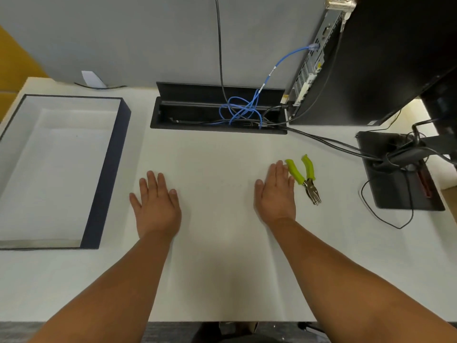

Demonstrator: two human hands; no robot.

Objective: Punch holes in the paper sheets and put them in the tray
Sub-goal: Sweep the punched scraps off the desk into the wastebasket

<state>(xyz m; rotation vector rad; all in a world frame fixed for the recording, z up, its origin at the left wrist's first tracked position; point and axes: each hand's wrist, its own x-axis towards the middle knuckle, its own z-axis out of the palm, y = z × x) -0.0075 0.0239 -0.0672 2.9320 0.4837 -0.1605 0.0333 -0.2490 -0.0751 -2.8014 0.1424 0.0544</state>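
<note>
White paper sheets (217, 201) lie flat on the white desk in front of me, their edges faint against it. My left hand (155, 206) rests palm down on their left part, fingers straight. My right hand (275, 194) lies flat on the right part, its fingertips beside a hole punch (305, 177) with green handles and a metal head. The dark-walled tray (106, 169) with a white inside stands at the left of the desk, holding white paper.
A black cable box (217, 112) with blue and black cables is sunk in the desk at the back. A computer case (346, 65) and a black monitor base (398, 174) with cables stand at the right. The desk's front edge runs near the bottom.
</note>
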